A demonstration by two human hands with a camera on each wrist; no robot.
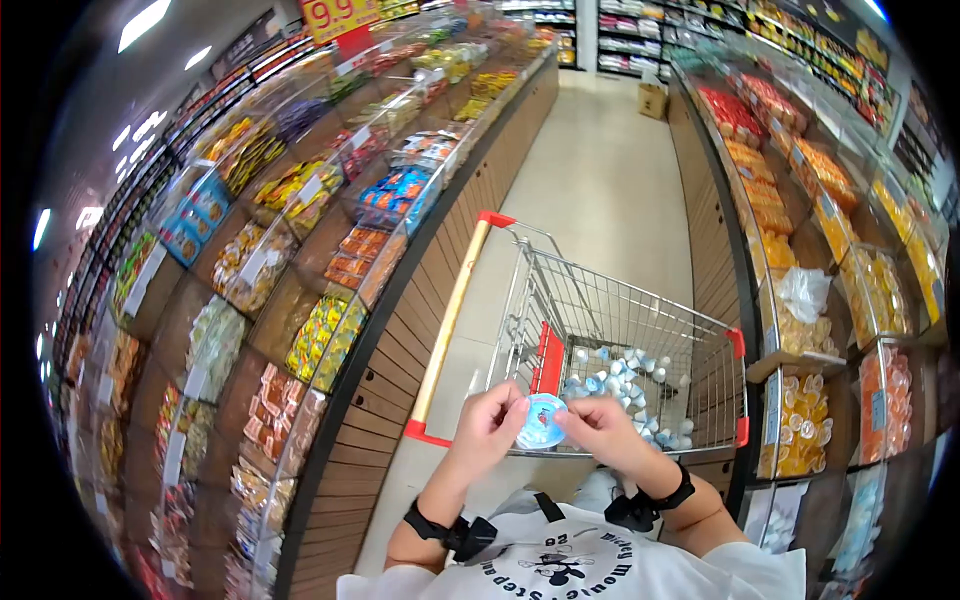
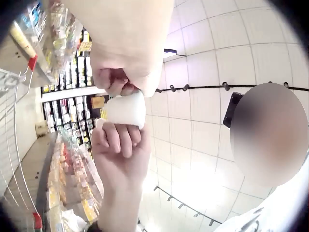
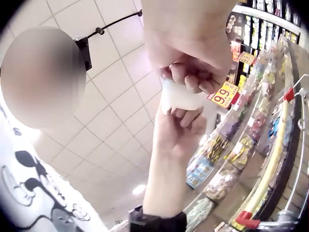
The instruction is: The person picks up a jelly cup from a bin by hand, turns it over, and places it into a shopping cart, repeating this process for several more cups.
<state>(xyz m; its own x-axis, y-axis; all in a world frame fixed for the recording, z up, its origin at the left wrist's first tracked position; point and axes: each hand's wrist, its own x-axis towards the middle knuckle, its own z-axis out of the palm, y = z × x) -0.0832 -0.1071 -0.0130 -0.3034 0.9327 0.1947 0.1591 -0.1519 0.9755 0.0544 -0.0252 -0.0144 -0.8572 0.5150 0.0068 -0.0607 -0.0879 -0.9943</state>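
Both hands hold one small white cup (image 2: 126, 110) with a round light-blue printed lid (image 1: 541, 422), which faces up toward the head. My left hand (image 1: 487, 428) grips its left side, the thumb at the lid's edge. On the opposite side, my right hand (image 1: 605, 432) pinches the lid's rim between thumb and fingers. Curled fingers of both hands lie against the white wall in the wrist views. Below and beyond the hands, several similar white and pale-blue cups (image 1: 628, 372) lie loose in a wire shopping cart (image 1: 640, 290).
The cart's handle bar (image 1: 452, 325) runs along its left side, with red corner pieces. Bins of wrapped sweets (image 1: 330, 330) line the left of the aisle. More bins with jelly cups (image 1: 800, 425) stand on the right. A cardboard box (image 1: 652, 100) sits on the floor farther ahead.
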